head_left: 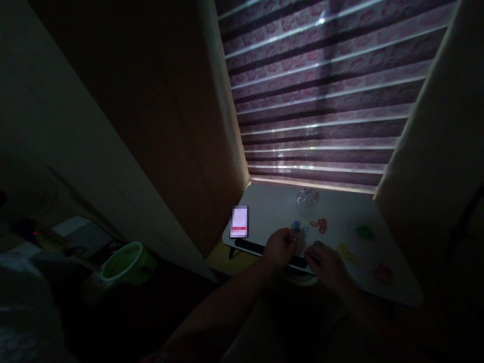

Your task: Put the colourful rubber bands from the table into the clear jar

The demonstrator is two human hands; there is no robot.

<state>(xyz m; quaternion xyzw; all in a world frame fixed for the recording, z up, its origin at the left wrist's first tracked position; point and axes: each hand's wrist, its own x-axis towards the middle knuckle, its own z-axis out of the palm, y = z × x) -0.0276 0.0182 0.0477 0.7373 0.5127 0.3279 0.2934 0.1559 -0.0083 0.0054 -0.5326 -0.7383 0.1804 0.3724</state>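
Note:
Over the front edge of a low white table [272, 201], my left hand [281, 248] is closed with its fingertips pinched together. Whatever it pinches is too small and dark to make out. My right hand [321, 259] is a little to the right, fingers also drawn together, contents hidden in the dimness. Just beyond my left hand lie small blue rings [296, 226]. Red rings [322, 225] are grouped behind my right hand. To its right are a yellow heap [347, 253], a green heap [364, 232] and a dim reddish heap [383, 273].
A clear round container [307, 198] stands toward the table's back. A lit phone [239, 222] lies at the left, near a black strip [249, 246] on the front edge. Slatted blinds [321, 101] rise behind. A green bucket [130, 264] is lower left. The room is dark.

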